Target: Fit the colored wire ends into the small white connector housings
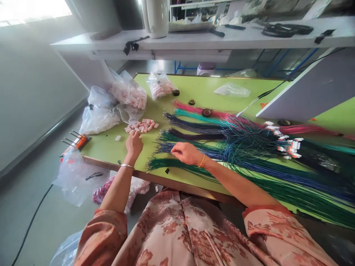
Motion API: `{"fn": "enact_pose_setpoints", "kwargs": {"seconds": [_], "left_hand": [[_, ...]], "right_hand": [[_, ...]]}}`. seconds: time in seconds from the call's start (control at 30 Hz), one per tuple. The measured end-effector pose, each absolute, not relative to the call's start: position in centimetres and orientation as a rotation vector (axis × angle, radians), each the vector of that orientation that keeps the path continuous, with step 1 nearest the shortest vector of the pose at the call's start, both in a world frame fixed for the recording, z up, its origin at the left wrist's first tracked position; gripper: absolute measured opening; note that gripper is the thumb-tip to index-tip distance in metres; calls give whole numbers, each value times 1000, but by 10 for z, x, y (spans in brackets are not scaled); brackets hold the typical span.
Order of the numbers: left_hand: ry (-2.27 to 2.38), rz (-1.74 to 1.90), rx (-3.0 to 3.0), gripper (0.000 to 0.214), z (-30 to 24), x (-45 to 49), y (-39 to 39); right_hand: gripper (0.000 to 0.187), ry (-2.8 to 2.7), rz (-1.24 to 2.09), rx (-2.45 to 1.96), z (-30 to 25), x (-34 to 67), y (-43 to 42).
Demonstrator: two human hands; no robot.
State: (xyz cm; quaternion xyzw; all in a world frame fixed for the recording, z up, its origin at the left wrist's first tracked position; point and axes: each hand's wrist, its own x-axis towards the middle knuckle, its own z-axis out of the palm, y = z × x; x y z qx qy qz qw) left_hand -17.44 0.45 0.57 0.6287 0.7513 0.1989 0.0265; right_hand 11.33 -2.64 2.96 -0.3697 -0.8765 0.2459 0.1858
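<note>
My left hand (pixel 134 145) is at the near edge of a loose pile of small white-and-pink plastic connectors (pixel 145 125). Its fingers are bent together at the pile, and what lies between them is hidden. Over the tips of the blue wires (pixel 205 150) is my right hand (pixel 186 152), fingers curled in a pinch; anything in it is too small to make out. Green wires (pixel 172 163) lie just in front of it, while dark wires (pixel 194 127) and pink wires (pixel 188 107) are bundled farther back. Finished-looking connectors (pixel 290 146) sit on wires to the right.
Bags of connectors (pixel 129 92) stand at the back left. Tape rolls (pixel 206 112) lie by the pink wires. An orange pronged holder (pixel 77 142) is at the table's left corner. A raised white shelf (pixel 188 43) crosses the back, with a grey panel (pixel 307 92) at right.
</note>
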Motion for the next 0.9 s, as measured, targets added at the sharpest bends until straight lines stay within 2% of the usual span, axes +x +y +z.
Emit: {"fn": "enact_pose_setpoints", "kwargs": {"seconds": [0.2,0.43,0.67,0.9], "left_hand": [[2332,640,1892,33,-1,-173,-3],[1849,1259,1286,23,3,-165,-30],[1291,1495,758,37,18,-157,-62],[1032,1448,619,32,25,-148,-82]], "right_hand": [[21,-2656,633,-1216,25,73,-44],[12,-2587,728,-1340,14,48,-40],[11,-2267,909,-1197,9,55,-39],[12,-2005,1193,-870,31,38,-41]]}}
